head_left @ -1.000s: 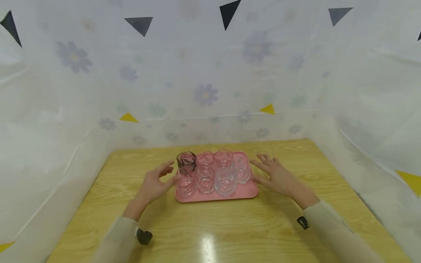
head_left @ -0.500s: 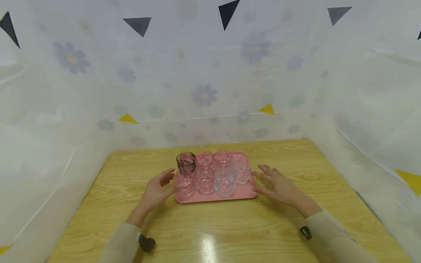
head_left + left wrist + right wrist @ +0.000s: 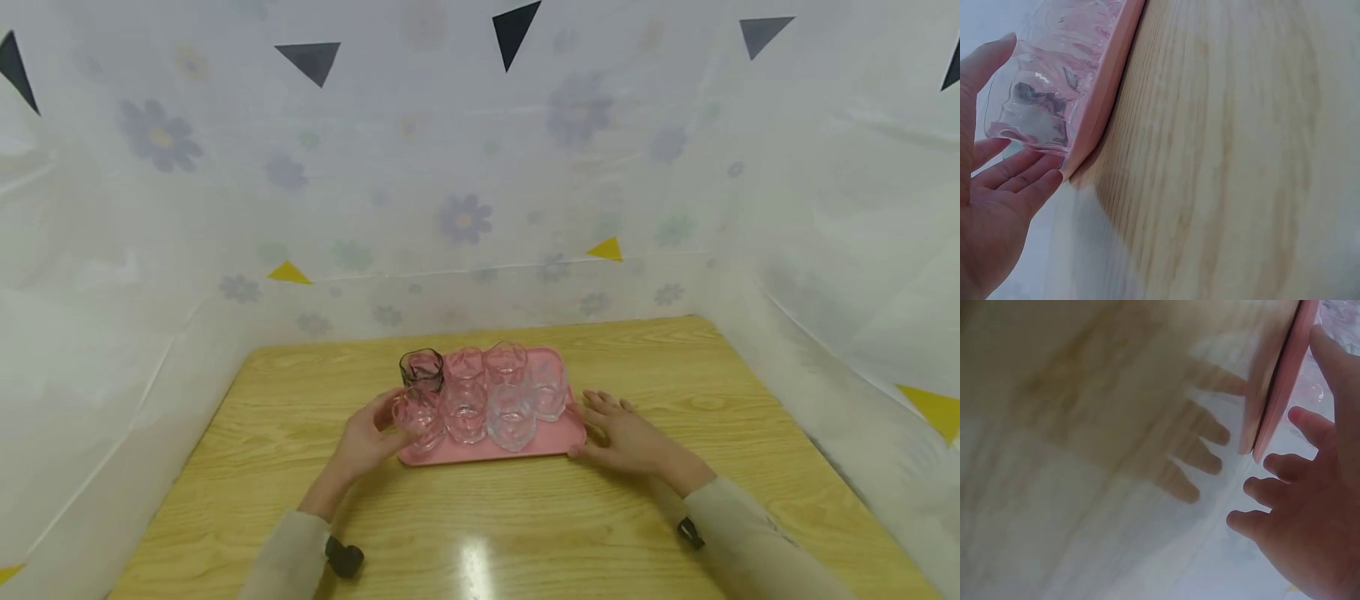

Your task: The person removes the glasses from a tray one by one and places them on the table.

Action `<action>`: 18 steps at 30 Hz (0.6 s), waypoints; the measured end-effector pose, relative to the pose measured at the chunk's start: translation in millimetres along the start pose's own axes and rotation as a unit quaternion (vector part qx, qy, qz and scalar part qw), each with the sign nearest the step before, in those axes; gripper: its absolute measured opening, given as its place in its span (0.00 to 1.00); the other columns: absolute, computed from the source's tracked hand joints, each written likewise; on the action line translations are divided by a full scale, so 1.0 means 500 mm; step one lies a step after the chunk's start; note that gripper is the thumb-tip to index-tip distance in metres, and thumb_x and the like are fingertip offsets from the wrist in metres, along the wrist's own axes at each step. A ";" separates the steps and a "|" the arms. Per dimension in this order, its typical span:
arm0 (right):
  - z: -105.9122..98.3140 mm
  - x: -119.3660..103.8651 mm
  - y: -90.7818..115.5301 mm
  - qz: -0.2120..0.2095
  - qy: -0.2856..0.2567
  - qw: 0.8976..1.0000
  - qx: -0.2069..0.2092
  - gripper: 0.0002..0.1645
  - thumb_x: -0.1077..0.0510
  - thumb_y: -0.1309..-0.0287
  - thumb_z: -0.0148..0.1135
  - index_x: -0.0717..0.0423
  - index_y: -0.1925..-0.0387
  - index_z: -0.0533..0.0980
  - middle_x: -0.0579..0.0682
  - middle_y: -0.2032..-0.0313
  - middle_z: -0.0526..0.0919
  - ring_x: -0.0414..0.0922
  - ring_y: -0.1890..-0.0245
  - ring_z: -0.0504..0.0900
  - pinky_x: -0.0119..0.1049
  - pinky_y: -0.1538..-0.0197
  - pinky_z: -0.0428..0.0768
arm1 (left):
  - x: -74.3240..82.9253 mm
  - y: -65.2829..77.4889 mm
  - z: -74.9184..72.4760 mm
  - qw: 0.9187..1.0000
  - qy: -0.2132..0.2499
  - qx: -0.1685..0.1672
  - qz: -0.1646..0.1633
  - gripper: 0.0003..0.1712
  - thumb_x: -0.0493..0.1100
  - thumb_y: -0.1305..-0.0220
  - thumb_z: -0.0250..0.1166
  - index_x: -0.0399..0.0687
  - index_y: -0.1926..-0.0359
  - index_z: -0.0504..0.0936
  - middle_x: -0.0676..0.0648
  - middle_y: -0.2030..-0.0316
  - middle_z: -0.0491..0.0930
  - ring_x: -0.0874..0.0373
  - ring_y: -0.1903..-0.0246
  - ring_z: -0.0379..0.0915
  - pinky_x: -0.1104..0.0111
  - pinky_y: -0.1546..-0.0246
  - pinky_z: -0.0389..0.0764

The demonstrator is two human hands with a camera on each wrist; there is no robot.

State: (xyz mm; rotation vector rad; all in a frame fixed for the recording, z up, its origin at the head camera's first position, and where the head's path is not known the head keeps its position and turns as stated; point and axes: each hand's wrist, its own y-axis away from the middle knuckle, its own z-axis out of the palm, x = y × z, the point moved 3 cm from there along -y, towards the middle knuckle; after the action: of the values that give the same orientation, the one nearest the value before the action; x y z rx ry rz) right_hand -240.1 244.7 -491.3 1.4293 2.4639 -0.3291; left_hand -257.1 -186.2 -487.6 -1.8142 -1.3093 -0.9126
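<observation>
A pink tray (image 3: 561,440) bears several clear glasses (image 3: 512,421) with wavy rims, plus one dark smoky glass (image 3: 422,371) at its back left corner. My left hand (image 3: 365,440) is at the tray's left end, thumb and fingers spread around the front left clear glass (image 3: 422,421). In the left wrist view its fingertips reach the corner of the tray (image 3: 1105,94) while the thumb overlaps the glass. My right hand (image 3: 628,440) lies along the opposite end with fingers loosely extended. The right wrist view shows its thumb tip at the rim of the pink tray (image 3: 1282,394).
The tray stands toward the back of a wood-grain table (image 3: 480,508). White floral sheeting (image 3: 465,167) encloses the back and both sides. Black, grey and yellow triangles mark the sheeting. A dark wrist device (image 3: 345,557) sits below the left cuff.
My left hand has moved right and closer around the front left glass. My right hand has come lower, against the tray's right end. The glasses keep their arrangement on the tray.
</observation>
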 end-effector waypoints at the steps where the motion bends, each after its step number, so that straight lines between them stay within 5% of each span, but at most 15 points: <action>1: 0.000 0.000 -0.001 0.002 0.003 1.000 -0.004 0.49 0.30 0.31 0.62 0.53 0.22 0.66 0.70 0.22 0.61 0.72 0.22 0.58 0.77 0.25 0.57 | -0.002 0.000 0.000 1.000 0.001 -0.001 0.001 0.43 0.46 0.35 0.76 0.44 0.24 0.69 0.33 0.29 0.74 0.36 0.34 0.76 0.45 0.33 0.79; 18: -0.001 -0.001 -0.006 0.022 -0.010 0.999 -0.042 0.50 0.28 0.29 0.58 0.54 0.20 0.63 0.73 0.24 0.62 0.73 0.22 0.59 0.80 0.28 0.57 | -0.007 -0.002 0.008 1.000 0.011 -0.014 -0.021 0.50 0.47 0.40 0.79 0.45 0.21 0.65 0.32 0.29 0.73 0.35 0.33 0.75 0.44 0.32 0.78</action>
State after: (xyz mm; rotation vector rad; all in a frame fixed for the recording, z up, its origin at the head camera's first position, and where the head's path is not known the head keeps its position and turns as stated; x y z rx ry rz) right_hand -242.6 243.2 -490.3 1.4366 2.3969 -0.2263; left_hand -258.2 -184.1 -492.4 -1.7986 -1.3315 -0.9770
